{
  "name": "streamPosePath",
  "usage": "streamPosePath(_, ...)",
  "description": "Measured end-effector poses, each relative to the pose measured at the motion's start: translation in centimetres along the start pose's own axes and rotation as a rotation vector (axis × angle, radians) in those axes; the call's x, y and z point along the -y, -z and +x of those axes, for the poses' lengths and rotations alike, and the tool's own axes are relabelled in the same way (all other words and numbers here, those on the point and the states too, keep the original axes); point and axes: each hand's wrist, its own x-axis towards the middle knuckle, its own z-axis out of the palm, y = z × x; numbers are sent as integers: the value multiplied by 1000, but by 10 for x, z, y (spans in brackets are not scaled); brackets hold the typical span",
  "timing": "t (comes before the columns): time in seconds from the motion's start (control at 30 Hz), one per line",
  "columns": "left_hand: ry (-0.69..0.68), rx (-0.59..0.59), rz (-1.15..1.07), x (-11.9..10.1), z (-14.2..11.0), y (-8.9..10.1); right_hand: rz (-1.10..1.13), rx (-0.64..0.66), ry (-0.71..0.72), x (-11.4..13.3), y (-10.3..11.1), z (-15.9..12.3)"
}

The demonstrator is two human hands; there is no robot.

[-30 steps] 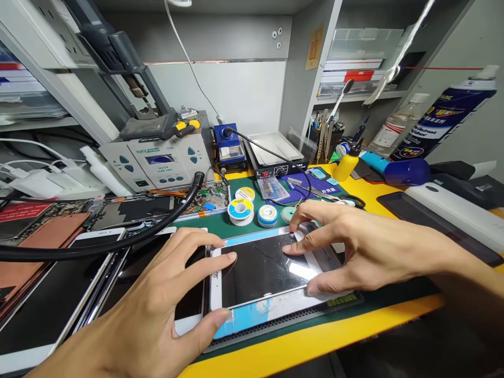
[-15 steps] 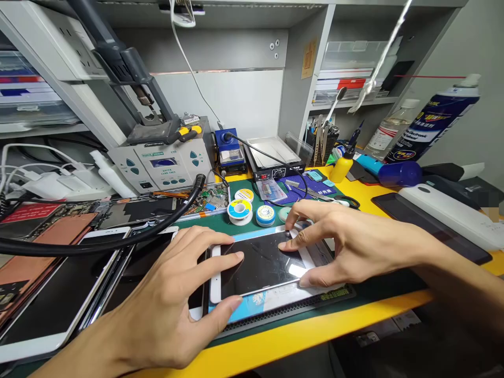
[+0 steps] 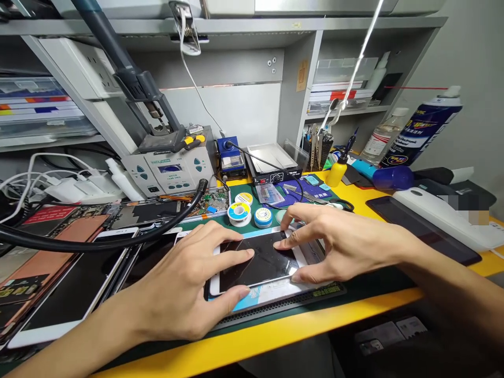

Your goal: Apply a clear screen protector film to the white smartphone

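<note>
A smartphone with dark glass and a white frame lies flat on a printed blue-and-white mat. My left hand grips its left side, with fingertips across the glass and the thumb on the lower edge. My right hand spans its right side, with fingers on the glass and the thumb at the lower edge. Both hands cover much of the phone. Two solder wire spools stand just beyond it on a green repair mat.
Several opened phones and a black hose lie to the left. A rework station, a heating plate, and a spray can stand behind. The yellow bench edge runs along the front.
The whole scene sits lower in the view as my head tilts up. My hands have drawn closer together over the phone, covering more of it.
</note>
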Motion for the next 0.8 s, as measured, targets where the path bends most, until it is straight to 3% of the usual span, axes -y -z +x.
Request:
streamPosePath(0.13, -11, -34, 6, 0, -2, -3, -38, -34, 28, 0, -4, 1)
streamPosePath(0.33, -12, -54, -17, 0, -1, -5, 16, -127, 278, 4, -24, 11)
streamPosePath(0.8, 29, -45, -41, -2, -4, -4, 58, -142, 243, 4, -30, 15)
